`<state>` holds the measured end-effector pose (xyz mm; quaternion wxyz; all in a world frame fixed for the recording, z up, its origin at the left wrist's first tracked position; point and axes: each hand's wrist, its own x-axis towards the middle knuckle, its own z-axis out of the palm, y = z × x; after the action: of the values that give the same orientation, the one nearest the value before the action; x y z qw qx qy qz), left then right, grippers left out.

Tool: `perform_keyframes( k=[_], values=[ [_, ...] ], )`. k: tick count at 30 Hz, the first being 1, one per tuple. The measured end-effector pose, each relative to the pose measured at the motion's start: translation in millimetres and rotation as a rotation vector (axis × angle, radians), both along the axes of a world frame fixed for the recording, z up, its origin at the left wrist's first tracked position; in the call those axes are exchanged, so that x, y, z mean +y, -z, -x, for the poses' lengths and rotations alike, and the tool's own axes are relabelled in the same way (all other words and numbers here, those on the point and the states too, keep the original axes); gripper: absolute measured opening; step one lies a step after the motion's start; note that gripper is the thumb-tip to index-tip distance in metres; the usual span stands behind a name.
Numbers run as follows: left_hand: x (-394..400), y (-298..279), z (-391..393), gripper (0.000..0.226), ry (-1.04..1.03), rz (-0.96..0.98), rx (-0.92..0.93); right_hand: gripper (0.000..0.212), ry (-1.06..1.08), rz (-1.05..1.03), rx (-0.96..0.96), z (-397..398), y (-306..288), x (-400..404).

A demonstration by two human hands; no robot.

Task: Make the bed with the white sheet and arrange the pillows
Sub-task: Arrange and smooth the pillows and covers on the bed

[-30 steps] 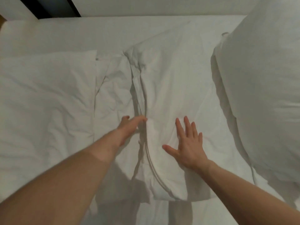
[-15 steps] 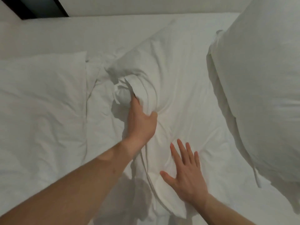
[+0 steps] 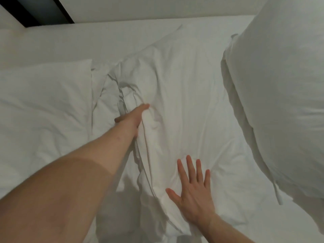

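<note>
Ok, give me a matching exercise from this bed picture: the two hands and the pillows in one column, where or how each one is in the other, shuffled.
Things:
1. left hand
2. right hand
3. left pillow
4. right pillow

States:
a. lies flat at the left edge
b. flat, fingers spread, on the middle pillow
c. bulky, at the right edge
d. grips the middle pillow's left edge

Pairs: 1-d, 2-b, 3-a, 4-c

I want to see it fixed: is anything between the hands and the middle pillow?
No. The right hand presses flat on the middle pillow, and the left hand grips its bunched left edge.
</note>
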<state>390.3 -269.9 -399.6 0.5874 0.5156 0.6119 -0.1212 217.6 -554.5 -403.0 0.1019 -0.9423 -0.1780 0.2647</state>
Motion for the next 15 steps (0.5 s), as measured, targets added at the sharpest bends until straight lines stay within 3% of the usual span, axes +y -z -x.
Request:
perform_keyframes(
  k=[2, 5, 8, 11, 14, 15],
  values=[
    [-23, -46, 2, 0.112, 0.166, -0.206, -0.121, 0.093, -0.003, -0.003, 0.004, 2, -2, -2],
    [-59, -90, -7, 0.06, 0.364, -0.421, -0.508, 0.094, 0.018, -0.003, -0.003, 0, -1, 1],
    [-82, -91, -12, 0.057, 0.458, -0.397, -0.722, 0.093, 0.054, 0.001, -0.029, 1, 6, -2],
    [-68, -63, 1, 0.057, 0.442, -0.499, -0.513, 0.093, 0.033, 0.023, 0.002, 6, 10, -1],
    [-41, -33, 22, 0.089, 0.459, -0.472, -0.083, 0.095, 0.006, 0.039, 0.044, -1, 11, 5],
    [-37, -28, 27, 0.097, 0.433, -0.42, -0.042, 0.095, 0.001, 0.046, 0.067, -4, 12, 8]
  ],
)
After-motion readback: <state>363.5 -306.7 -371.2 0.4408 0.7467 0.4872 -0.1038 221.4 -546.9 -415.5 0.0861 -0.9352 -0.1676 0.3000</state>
